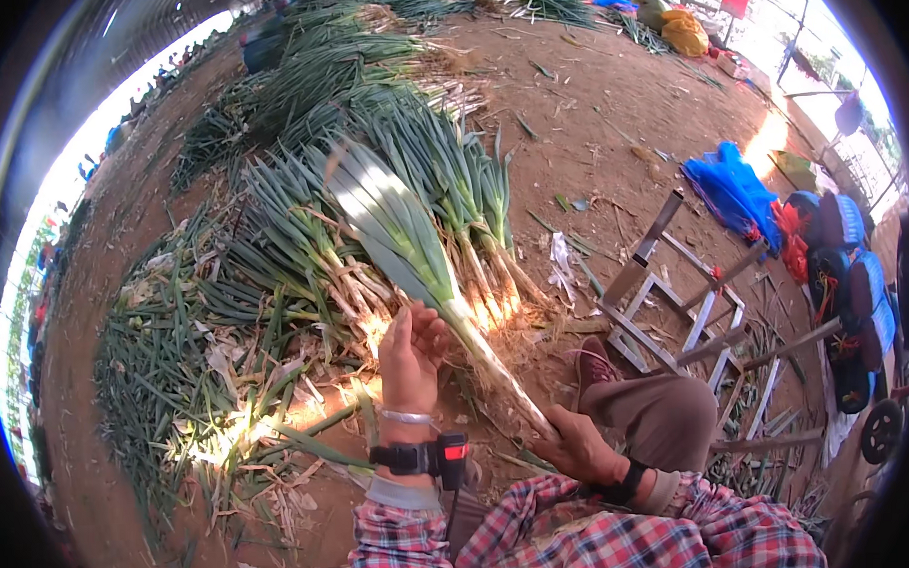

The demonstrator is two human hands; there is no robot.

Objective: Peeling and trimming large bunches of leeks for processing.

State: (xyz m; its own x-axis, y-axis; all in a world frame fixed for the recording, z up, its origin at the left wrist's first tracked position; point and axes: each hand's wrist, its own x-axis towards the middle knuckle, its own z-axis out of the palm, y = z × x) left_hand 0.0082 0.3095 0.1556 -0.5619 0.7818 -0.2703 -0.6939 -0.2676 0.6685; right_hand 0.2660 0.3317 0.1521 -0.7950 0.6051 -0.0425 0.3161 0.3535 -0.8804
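Note:
A large green onion (424,266) slants across the space before me, its leafy top pointing up and left. My right hand (580,445) grips it low on the white stalk, by the root end. Beside the stalk, where the leaves begin, my left hand (413,357) is raised with its fingers curled apart; whether it touches the stalk I cannot tell. Behind the onion, on the soil, lie bundled green onions (474,208) with their roots towards me. Another bundle (334,266) is just left of them, tied round the stalks.
Stripped leaves (195,368) are heaped on the left. Longer piles of onions (327,78) stretch away at the back. Metal stool frames (673,306) lie to my right, near my knee (669,412). Beyond them are a blue plastic bag (736,188) and several shoes (837,286).

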